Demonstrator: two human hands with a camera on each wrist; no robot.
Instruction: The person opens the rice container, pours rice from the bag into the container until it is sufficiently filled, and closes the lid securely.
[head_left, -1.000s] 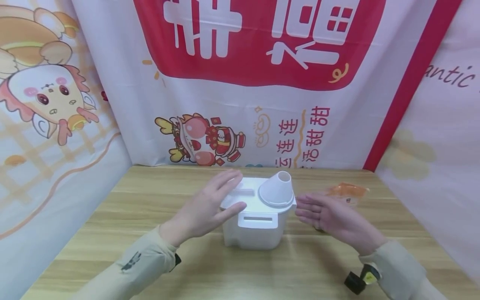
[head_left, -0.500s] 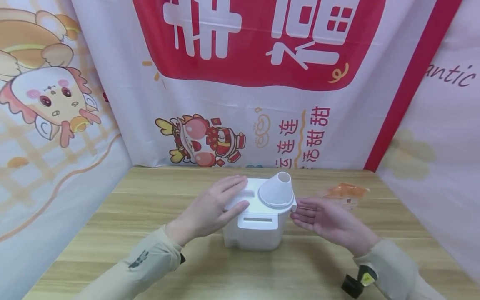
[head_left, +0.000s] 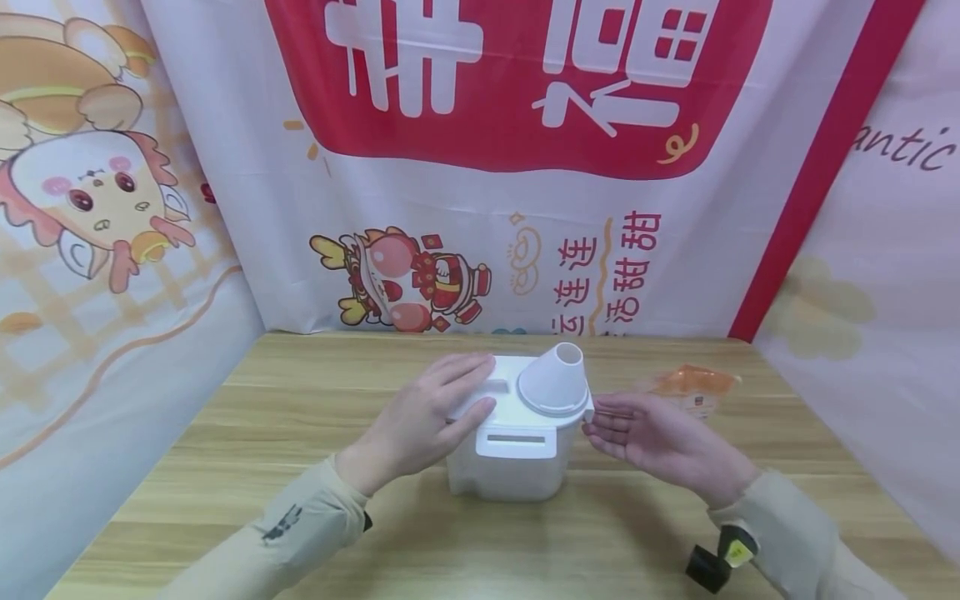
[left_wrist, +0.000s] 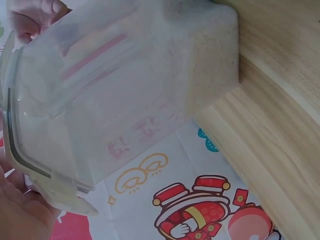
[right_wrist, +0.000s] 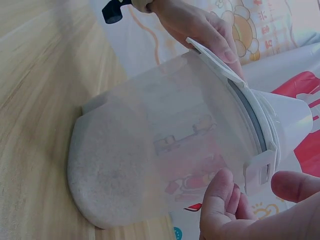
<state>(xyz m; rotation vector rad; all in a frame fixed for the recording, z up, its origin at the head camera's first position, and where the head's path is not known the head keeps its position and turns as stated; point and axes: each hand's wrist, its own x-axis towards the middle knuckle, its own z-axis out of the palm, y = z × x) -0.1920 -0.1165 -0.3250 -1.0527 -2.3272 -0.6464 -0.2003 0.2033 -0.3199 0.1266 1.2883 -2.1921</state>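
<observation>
A translucent plastic storage container (head_left: 510,482) stands upright on the table, with pale contents (right_wrist: 107,170) filling its lower part. Its white lid (head_left: 516,365) bears a cone-shaped spout (head_left: 555,380). At the near side a clip latch (head_left: 517,443) sticks outward. My left hand (head_left: 427,421) rests on the lid's left end, fingers nearly straight and thumb apart. Beside the right edge is my right hand (head_left: 660,442), its fingers loosely bent. In the right wrist view, its thumb and fingers lie either side of the right latch (right_wrist: 259,174), without a plain pinch.
An orange and clear plastic packet (head_left: 696,388) lies behind my right hand on the wooden table (head_left: 315,417). Printed cloth (head_left: 495,192) hangs at the back and along both sides. A small black device (head_left: 708,568) is strapped at my right wrist.
My left hand has moved slightly right, further onto the lid. My right hand has shifted a little left, closer to the container's right edge. The container stays in place.
</observation>
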